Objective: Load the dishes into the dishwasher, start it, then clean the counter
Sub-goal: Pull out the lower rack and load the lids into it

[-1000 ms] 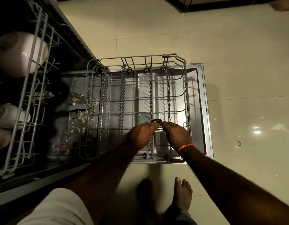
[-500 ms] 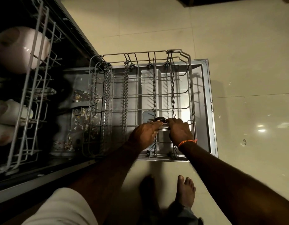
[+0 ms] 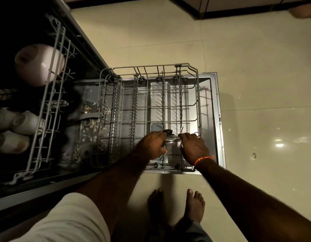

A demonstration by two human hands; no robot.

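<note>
Left hand (image 3: 154, 145) and right hand (image 3: 195, 147) clasp a lidded steel pot (image 3: 172, 142) between them. Pot sits at the lower rack's (image 3: 151, 70) near edge.

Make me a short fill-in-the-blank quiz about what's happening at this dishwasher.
1. Both hands, left hand and right hand, hold a small steel ____ with a black-knobbed lid.
2. It sits in the pulled-out ____ rack.
3. The right wrist wears an ____ band.

Missing: pot; lower; orange
</note>
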